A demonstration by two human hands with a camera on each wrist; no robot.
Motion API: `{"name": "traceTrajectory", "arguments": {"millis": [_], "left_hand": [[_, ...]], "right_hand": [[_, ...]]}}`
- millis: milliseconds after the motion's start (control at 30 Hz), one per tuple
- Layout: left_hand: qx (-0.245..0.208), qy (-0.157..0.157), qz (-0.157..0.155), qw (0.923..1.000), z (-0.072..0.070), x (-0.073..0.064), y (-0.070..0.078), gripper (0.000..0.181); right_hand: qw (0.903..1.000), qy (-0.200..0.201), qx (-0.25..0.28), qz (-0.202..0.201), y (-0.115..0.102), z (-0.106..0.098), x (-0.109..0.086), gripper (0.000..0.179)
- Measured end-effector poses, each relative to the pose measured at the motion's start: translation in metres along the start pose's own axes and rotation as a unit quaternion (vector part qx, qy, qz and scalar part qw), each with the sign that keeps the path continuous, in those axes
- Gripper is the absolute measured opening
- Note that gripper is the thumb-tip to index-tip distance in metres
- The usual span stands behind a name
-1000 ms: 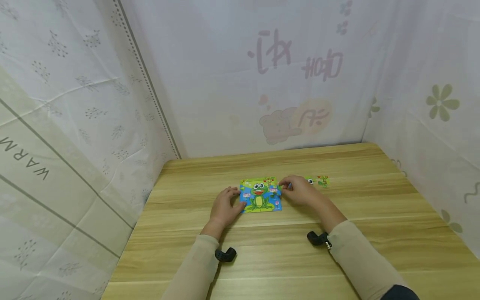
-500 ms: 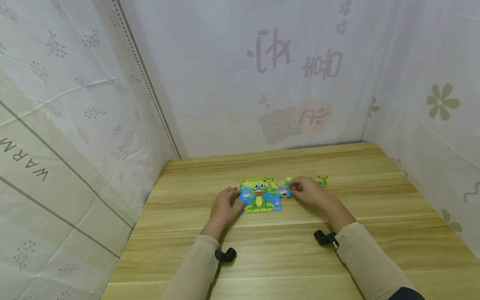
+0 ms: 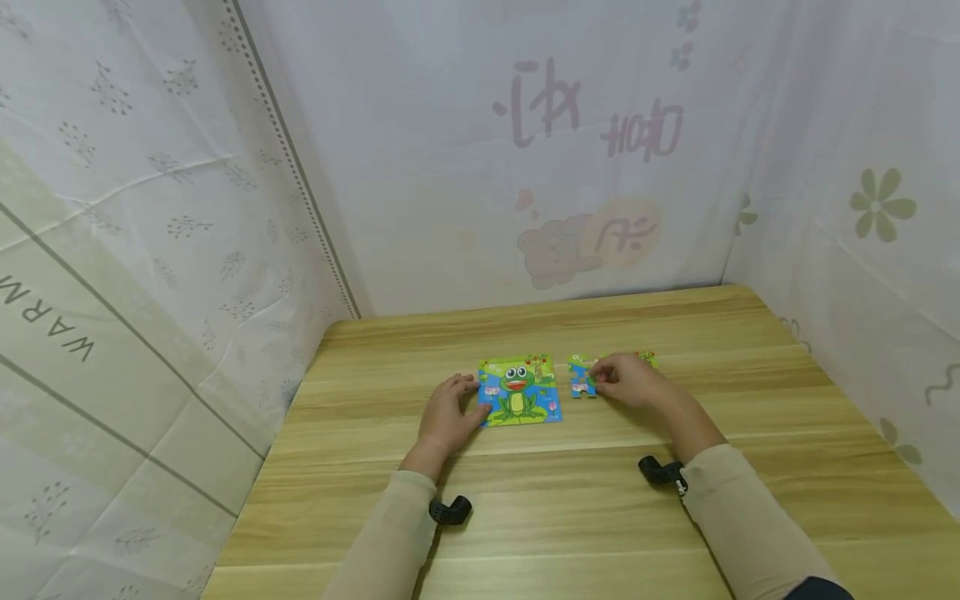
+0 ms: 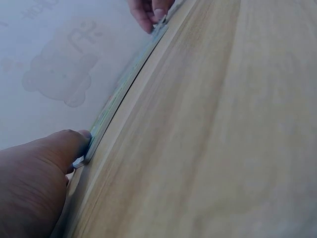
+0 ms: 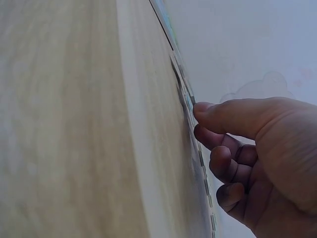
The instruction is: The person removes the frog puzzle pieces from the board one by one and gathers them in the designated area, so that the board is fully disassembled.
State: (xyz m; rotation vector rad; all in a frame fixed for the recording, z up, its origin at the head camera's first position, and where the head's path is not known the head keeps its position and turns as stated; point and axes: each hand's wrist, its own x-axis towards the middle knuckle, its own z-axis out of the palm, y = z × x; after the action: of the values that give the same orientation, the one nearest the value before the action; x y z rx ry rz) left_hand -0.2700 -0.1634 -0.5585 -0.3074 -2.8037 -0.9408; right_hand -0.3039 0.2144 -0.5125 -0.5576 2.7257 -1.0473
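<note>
The right hand (image 3: 633, 381) pinches a small puzzle piece (image 3: 582, 388) between thumb and fingertips, at the piece's right side. The piece is blue with a pink flower and has a notch in its lower edge. In the right wrist view, the thumb is on the edge of a thin piece, with the other fingers curled below it.

The left hand (image 3: 450, 414) is relaxed, its thumb and fingers spread apart. It rests at the left edge of a frog picture (image 3: 517, 392), the thumb on the lower left corner. The left wrist view shows that thumb on top of the thin board.

The frog picture lies flat between the hands: a smiling green frog on a leaf, against blue and lime green. The held piece is just to the right of it, apart from it.

Directly above the held piece is a patch of light green with a white flower; whether it belongs to the same piece, I cannot tell. Beyond the right hand, a red-and-green piece (image 3: 647, 358) is partly hidden by it.

All this is on a wood-grain table (image 3: 540, 492). Both arms wear beige sleeves (image 3: 393, 529), with a black camera (image 3: 451, 510) at each wrist. Behind hangs a pale cloth (image 3: 412, 167) printed with a bear.
</note>
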Motion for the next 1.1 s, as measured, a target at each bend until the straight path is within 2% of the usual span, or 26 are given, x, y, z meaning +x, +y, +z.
{"name": "traceTrajectory", "arguments": {"millis": [467,1100], "left_hand": [[-0.006,-0.001,-0.001,1.0000,-0.0006,-0.0011,0.0017,0.049],[-0.003,-0.001,-0.001,1.0000,-0.0008,-0.0005,0.0015,0.048]], "right_hand": [[1.0000,0.003,-0.004,-0.006,0.0006,0.0019,-0.0001,0.019],[1.0000,0.003,-0.005,0.007,0.0055,0.0055,0.0030,0.019]]}}
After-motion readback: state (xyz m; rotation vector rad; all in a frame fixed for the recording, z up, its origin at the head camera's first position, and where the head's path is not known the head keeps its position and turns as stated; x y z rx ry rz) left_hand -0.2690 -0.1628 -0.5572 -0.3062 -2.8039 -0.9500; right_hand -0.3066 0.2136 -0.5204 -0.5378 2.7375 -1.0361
